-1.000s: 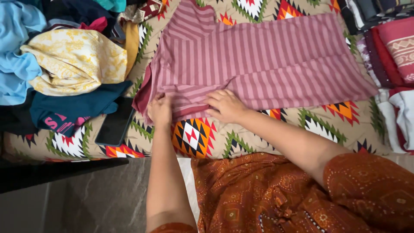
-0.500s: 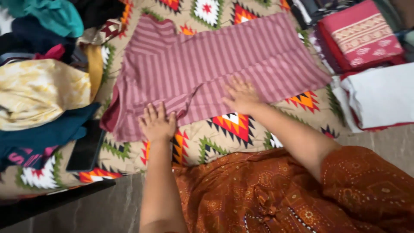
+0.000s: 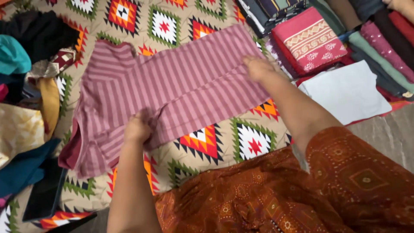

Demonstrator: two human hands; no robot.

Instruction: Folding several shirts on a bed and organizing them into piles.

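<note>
Striped pink garment (image 3: pixel 172 95) is lying flat on the patterned bedspread (image 3: pixel 254 142), approx centre. Left hand (image 3: pixel 137 128) is pressing on its lower edge, fingers curled, possibly pinching fabric; can't tell for sure. Right hand (image 3: pixel 258 68) is resting on the right edge, fingers bent, grip unclear. Folded red cloth (image 3: pixel 310 41) & white cloth (image 3: pixel 345 90) are sitting just right; unfolded clothes pile (image 3: pixel 26 108) w/ mixed colours is lying left.

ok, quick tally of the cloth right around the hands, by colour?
Pink striped garment, under left hand and right hand: 1
Red folded cloth with cream pattern: 1
White folded cloth: 1
Patterned spread underneath: 1
Total: 4
</note>
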